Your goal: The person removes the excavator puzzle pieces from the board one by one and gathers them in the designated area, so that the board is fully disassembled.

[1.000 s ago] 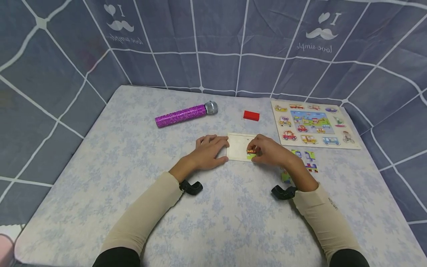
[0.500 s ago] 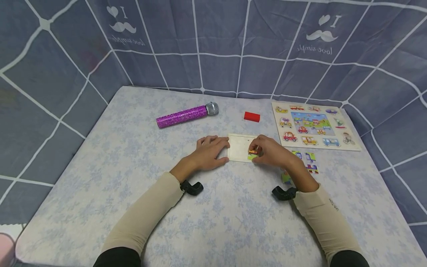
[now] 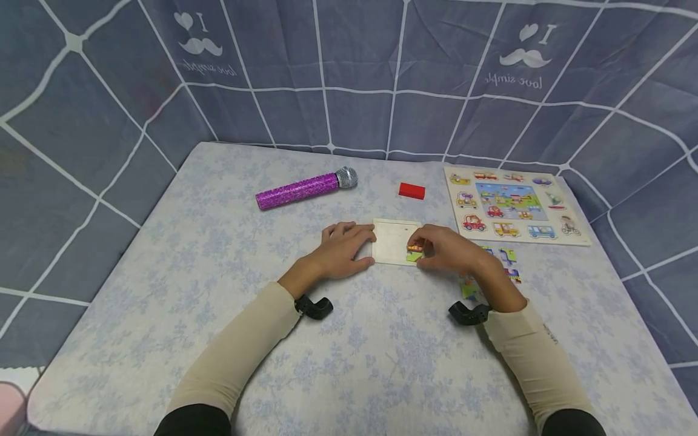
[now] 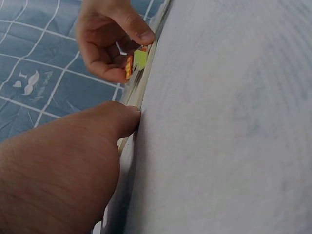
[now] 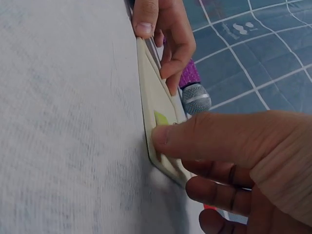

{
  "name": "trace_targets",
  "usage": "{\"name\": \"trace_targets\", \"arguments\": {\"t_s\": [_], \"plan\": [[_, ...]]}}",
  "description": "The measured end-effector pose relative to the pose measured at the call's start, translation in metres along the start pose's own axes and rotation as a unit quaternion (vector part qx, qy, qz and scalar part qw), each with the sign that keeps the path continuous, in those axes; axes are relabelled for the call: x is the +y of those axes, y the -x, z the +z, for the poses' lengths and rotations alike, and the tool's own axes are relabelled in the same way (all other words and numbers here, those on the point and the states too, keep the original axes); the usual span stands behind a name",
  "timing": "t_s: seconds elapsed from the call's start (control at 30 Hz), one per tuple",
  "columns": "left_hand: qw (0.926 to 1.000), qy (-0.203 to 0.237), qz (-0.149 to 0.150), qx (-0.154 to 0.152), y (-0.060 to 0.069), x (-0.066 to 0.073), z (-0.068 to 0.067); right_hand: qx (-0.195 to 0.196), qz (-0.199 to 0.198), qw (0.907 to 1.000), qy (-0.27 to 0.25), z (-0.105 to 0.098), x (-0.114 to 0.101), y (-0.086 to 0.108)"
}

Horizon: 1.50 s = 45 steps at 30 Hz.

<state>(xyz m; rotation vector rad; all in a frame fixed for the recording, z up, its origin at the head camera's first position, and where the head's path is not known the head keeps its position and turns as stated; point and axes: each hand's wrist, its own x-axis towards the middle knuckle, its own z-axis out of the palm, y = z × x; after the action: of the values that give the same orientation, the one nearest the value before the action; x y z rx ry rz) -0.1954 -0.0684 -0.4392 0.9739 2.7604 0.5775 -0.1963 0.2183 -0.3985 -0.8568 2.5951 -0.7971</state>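
A cream, shallow rectangular puzzle tray [image 3: 389, 242] lies mid-table in the head view. My left hand [image 3: 345, 249] touches its left edge, thumb at the near corner and fingers, fairly straight, at the far one. With thumb and fingers my right hand [image 3: 448, 249] pinches a green, red and yellow puzzle piece [image 3: 415, 256] at the tray's right end. That piece [image 4: 140, 58] shows between the right thumb and fingers in the left wrist view. The right thumb [image 5: 163, 135] covers part of it in the right wrist view. More puzzle pieces [image 3: 508, 255] lie beside the right wrist, partly hidden by it.
Behind the tray lie a red block [image 3: 411, 191] and a purple glittery microphone [image 3: 297, 191]. A wooden picture board [image 3: 523, 236] with vehicle drawings rests at the back right. A blue-grey cloth [image 3: 360, 72] with white lines hangs behind the table.
My right hand has shifted slightly right and nearer me, uncovering more of the piece at the tray's near right corner. The left hand stays at the tray's left edge.
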Motion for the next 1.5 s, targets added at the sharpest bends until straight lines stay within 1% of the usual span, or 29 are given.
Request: {"name": "trace_targets", "arguments": {"t_s": [0.2, 0.3, 0.4, 0.5, 0.63, 0.77, 0.87, 0.97, 1.07, 1.17, 1.3, 1.4, 1.5], "plan": [[1.0, 0.005, 0.002, 0.001, 0.001, 0.0, 0.0, 0.024, 0.01, 0.9994, 0.023, -0.003, 0.004, 0.0], [1.0, 0.002, 0.002, 0.001, 0.001, 0.0, 0.0, 0.046, 0.01, 0.9981, 0.039, -0.01, 0.004, 0.003], [1.0, 0.001, 0.003, 0.0, 0.001, 0.0, 0.0, 0.079, -0.002, 0.9957, 0.049, -0.021, 0.005, 0.012], [1.0, 0.003, 0.002, -0.002, 0.001, 0.001, -0.002, 0.11, -0.022, 0.9923, 0.053, -0.031, 0.01, 0.025], [0.9999, 0.007, -0.002, -0.007, 0.002, 0.002, -0.003, 0.129, -0.02, 0.9905, 0.041, -0.035, 0.021, 0.056], [1.0, 0.007, 0.0, -0.004, 0.002, 0.001, -0.003, 0.144, -0.004, 0.9886, 0.042, -0.027, 0.035, 0.098], [1.0, 0.007, 0.004, 0.0, 0.0, 0.0, -0.001, 0.153, 0.019, 0.9872, 0.042, -0.02, 0.045, 0.131], [1.0, 0.005, 0.003, -0.001, -0.002, -0.002, 0.002, 0.142, 0.048, 0.9882, 0.029, -0.013, 0.055, 0.16], [1.0, 0.008, 0.002, -0.001, -0.002, -0.003, 0.003, 0.125, 0.067, 0.9897, 0.019, -0.009, 0.064, 0.178], [0.9999, 0.011, 0.002, 0.0, -0.001, -0.003, 0.002, 0.123, 0.064, 0.9902, 0.019, -0.006, 0.07, 0.186], [0.9999, 0.011, 0.003, 0.0, 0.0, -0.002, 0.0, 0.14, 0.035, 0.9887, 0.041, -0.004, 0.073, 0.187], [0.9999, 0.009, 0.004, -0.002, -0.001, -0.002, 0.001, 0.155, 0.012, 0.9857, 0.063, -0.003, 0.074, 0.188], [1.0, 0.006, 0.004, -0.003, -0.002, -0.003, 0.002, 0.169, -0.006, 0.983, 0.072, -0.003, 0.076, 0.19]]}}
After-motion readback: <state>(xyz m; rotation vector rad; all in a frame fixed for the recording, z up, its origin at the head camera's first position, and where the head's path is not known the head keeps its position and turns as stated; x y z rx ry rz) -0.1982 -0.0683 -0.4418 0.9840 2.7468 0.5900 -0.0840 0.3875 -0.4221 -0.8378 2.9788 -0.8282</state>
